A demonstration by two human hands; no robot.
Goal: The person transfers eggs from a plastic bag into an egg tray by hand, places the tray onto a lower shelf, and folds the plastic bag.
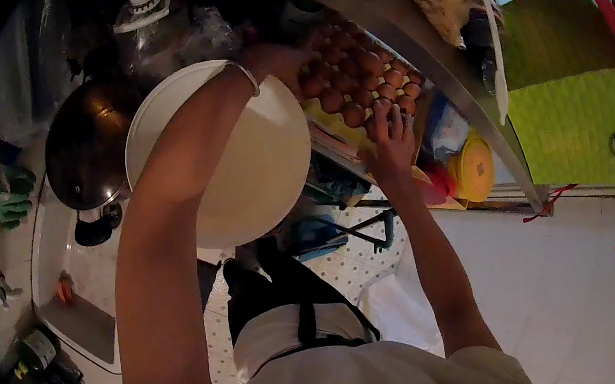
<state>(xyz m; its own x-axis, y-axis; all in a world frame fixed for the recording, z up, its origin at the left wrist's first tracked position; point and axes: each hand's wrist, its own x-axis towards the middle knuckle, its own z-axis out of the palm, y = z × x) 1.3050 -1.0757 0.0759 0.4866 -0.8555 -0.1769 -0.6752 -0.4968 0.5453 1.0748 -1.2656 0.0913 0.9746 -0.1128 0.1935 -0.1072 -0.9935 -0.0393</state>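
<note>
Many brown eggs [354,113] sit in rows in a tray [340,134] on the right, with some yellow showing at its near side. My left hand [280,64], a bracelet at its wrist, reaches across to the far left side of the eggs; shadow hides its fingertips. At the near edge of the tray, my right hand [392,137] has its fingers stretched out and apart over the eggs, touching them. Below my left forearm is a large round cream-coloured basin or lid [265,166], partly covered by the arm.
A dark lidded pot [85,145] with a handle stands on the left, beside a sink [66,320]. A red-capped bottle [147,26] is behind it. A metal edge [457,84] curves past the eggs. Yellow lids [475,170] and a green mat [577,126] are at the right.
</note>
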